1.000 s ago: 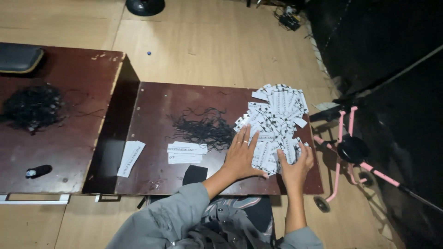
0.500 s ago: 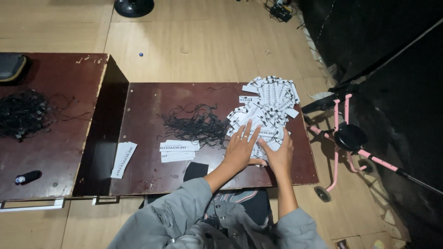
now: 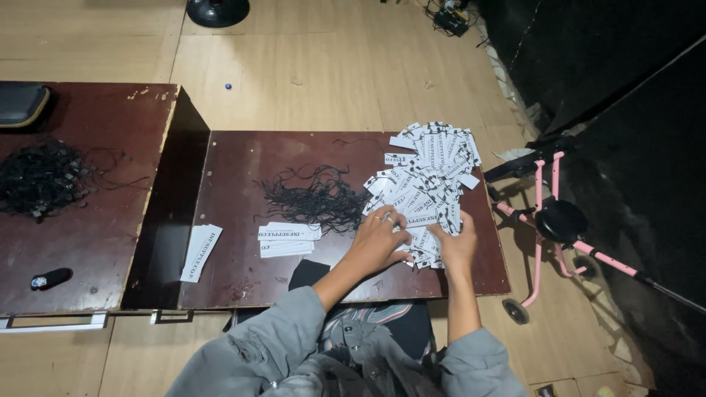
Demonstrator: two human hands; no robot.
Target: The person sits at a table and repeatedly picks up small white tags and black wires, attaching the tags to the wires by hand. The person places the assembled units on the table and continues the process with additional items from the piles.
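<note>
Hands lie flat on the pile of white tags (image 3: 426, 184) — my left hand (image 3: 379, 239) spread open, gripping nothing. My right hand (image 3: 456, 246) presses the pile's near edge, grip unclear — black strings (image 3: 312, 198) just beside on the worktop (image 3: 235, 242).

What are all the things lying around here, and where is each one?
Paper tags: a big heap, white with dark print, right part of the low table.
Strings: one tangle, black, middle of the low table.
Small tag stack: one, white, near the strings.
Tag stack: one, white, at the low table's left edge.
Low table: one, dark brown.
Second table: one, dark brown, left.
String pile: one, black, on the second table.
Small scooter: one, pink and black, floor at right.
Left hand: on the heap's near edge.
Right hand: on the heap's near edge.
</note>
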